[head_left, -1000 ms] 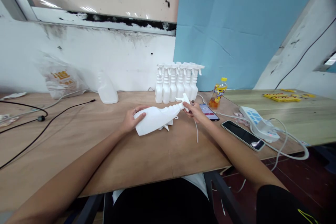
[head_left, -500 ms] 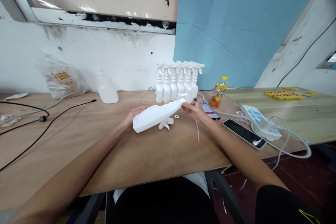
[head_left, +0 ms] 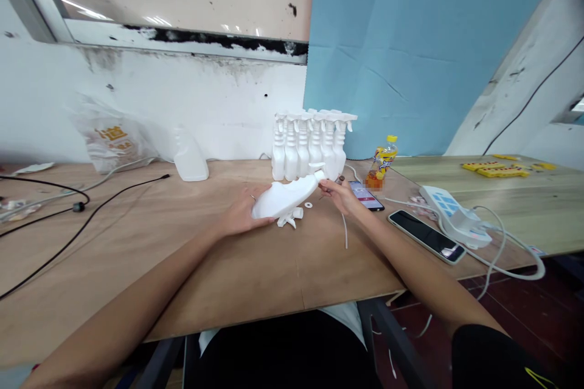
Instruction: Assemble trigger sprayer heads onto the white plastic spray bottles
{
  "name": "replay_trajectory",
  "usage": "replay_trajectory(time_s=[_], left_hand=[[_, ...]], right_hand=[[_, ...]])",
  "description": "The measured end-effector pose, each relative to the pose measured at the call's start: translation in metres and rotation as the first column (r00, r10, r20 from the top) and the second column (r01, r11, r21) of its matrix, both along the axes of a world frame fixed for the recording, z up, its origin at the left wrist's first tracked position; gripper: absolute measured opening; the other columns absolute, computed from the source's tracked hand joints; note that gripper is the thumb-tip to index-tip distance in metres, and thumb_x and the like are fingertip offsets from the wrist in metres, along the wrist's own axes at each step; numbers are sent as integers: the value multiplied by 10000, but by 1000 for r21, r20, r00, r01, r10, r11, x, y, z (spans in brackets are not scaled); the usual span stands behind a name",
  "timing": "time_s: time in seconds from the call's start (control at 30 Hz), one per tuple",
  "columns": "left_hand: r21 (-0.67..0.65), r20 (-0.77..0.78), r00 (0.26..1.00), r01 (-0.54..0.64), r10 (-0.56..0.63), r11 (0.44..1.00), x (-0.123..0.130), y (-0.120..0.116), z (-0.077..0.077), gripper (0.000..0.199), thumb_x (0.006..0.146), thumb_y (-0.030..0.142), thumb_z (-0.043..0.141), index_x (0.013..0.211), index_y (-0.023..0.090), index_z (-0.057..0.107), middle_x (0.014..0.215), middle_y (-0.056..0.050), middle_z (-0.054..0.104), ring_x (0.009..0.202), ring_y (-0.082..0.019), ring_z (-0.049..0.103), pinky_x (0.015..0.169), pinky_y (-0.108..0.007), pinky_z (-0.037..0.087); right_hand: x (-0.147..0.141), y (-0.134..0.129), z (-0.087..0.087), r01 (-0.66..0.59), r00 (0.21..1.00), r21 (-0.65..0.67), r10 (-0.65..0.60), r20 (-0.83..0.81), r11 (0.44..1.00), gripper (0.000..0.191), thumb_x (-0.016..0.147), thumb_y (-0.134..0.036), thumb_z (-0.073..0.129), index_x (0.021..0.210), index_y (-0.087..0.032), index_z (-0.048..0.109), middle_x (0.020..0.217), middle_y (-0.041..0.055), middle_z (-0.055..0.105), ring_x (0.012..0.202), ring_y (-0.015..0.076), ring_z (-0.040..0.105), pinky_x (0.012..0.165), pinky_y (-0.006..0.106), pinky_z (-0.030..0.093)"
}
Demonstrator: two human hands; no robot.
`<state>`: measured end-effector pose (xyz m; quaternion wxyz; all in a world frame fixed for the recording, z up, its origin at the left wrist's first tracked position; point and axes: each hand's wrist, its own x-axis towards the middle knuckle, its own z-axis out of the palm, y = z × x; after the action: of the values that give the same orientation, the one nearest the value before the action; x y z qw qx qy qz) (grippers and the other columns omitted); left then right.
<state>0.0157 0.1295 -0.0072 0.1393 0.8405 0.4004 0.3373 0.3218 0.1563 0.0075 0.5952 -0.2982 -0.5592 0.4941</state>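
Note:
A white plastic spray bottle point(head_left: 285, 194) lies tilted in the air between my hands, its neck up to the right. My left hand point(head_left: 246, 213) is closed around its broad base. The fingers of my right hand point(head_left: 340, 194) pinch the neck end; a small brownish thing shows at them, too small to name. Just under the bottle, a loose white trigger sprayer point(head_left: 290, 217) rests on the table, partly covered by it. Beside that lies a small white ring washer point(head_left: 308, 205). A thin white tube point(head_left: 345, 231) lies below my right hand.
Several white spray bottles with trigger heads point(head_left: 303, 146) stand in rows by the wall. A headless bottle point(head_left: 189, 158) stands left, near a plastic bag point(head_left: 116, 143). Rightward are a drink bottle point(head_left: 382, 161), two phones point(head_left: 426, 236) and a power strip point(head_left: 451, 216). Black cables point(head_left: 100, 209) cross the left.
My left hand has shifted further onto the bottle's base, thumb now along its underside. The bottle has turned and moved slightly right. My right hand stays at the neck.

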Motion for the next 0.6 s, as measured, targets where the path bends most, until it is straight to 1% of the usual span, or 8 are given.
replay_trajectory(time_s=[0.07, 0.1, 0.2, 0.3, 0.43, 0.5, 0.57, 0.6], left_hand=[[-18, -40, 999, -14, 13, 1000, 1, -2, 1, 896, 737, 569, 732, 1522, 319, 379, 1559, -31, 408, 1419, -402, 349, 1178, -516, 277], [-51, -55, 998, -25, 22, 998, 0, -3, 1, 897, 751, 579, 715, 1533, 329, 354, 1565, -29, 398, 1417, -402, 351, 1168, -522, 286], [-199, -35, 999, -11, 4, 980, -3, -4, 2, 860, 780, 584, 686, 1536, 370, 337, 1554, -17, 416, 1375, -382, 425, 1105, -502, 373], [-260, 68, 996, 67, -51, 963, -7, -2, -2, 744, 820, 570, 647, 1498, 371, 415, 1523, -2, 464, 1342, -347, 478, 1089, -461, 400], [-271, 146, 986, 116, -78, 956, -11, 4, -8, 679, 842, 561, 614, 1468, 338, 472, 1509, -17, 482, 1352, -354, 462, 1122, -492, 354], [-285, 203, 973, 166, -110, 944, -12, 7, -10, 680, 826, 552, 631, 1452, 322, 496, 1501, -27, 492, 1356, -360, 454, 1127, -499, 344], [-333, 321, 939, 232, -122, 914, -14, 11, -11, 649, 812, 564, 631, 1397, 294, 558, 1448, -45, 550, 1297, -357, 514, 1077, -477, 407], [-380, 388, 915, 268, -111, 885, -15, 13, -11, 625, 805, 582, 621, 1346, 270, 604, 1388, -62, 603, 1226, -355, 572, 1018, -464, 459]], right_hand=[[-1, -2, 1, 22, 1000, -1, -22, -20, 1000, 361, 664, -343, 810, 893, -236, 552, 857, -3, 609, 691, 128, 511, 576, 258, 387], [-2, -2, 2, 35, 999, 2, -35, -33, 999, 371, 658, -337, 817, 909, -242, 562, 874, -2, 622, 719, 136, 533, 597, 262, 405], [-2, -4, 5, 8, 996, 21, -6, -85, 1000, 394, 633, -272, 829, 937, -257, 578, 854, -13, 633, 797, 150, 568, 664, 262, 441], [-2, -4, 5, -69, 992, 8, 70, -109, 998, 389, 637, -249, 821, 946, -261, 585, 829, -20, 628, 807, 144, 562, 668, 251, 443], [-4, -2, 2, -37, 996, -39, 33, -84, 999, 384, 634, -282, 833, 929, -254, 590, 864, -19, 626, 739, 128, 537, 581, 239, 398], [-5, -1, 2, -37, 994, -40, 32, -103, 999, 380, 618, -253, 841, 904, -253, 591, 845, -23, 619, 739, 130, 534, 586, 241, 396], [-5, -2, 2, -66, 988, -36, 61, -140, 997, 367, 603, -224, 844, 869, -253, 593, 814, -22, 612, 753, 139, 535, 619, 252, 413], [-5, -2, 2, -82, 985, -35, 75, -155, 996, 357, 597, -221, 844, 848, -253, 592, 805, -18, 611, 762, 148, 536, 635, 263, 423]])
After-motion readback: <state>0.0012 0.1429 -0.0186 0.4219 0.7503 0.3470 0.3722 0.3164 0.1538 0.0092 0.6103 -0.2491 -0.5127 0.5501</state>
